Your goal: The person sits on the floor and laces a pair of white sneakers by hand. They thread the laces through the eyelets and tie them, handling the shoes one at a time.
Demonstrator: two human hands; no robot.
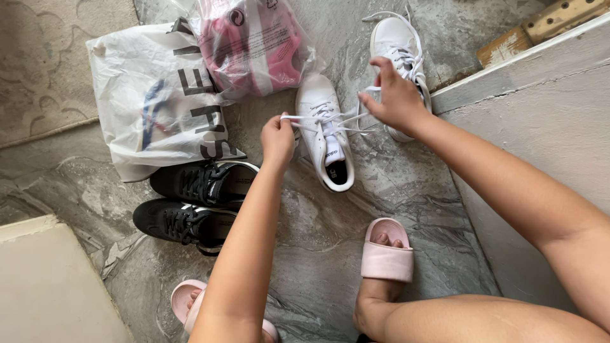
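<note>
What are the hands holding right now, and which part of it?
Both hold the white laces of the nearer white sneaker: the left hand pinches one lace end, the right hand pulls the other.

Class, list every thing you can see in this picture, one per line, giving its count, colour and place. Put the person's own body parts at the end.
white sneakers: two, white, upper middle of the floor; the nearer one has its laces pulled out to both sides
black sneakers: two, black, side by side at left centre
plastic bag: one, white with dark lettering, upper left
clear bag: one, pink contents, top centre
rug: one, beige, top left
floor: grey marbled stone
pink slides: two, pale pink, on the feet at bottom
left hand: pinching a lace end
right hand: pulling the other lace
</note>
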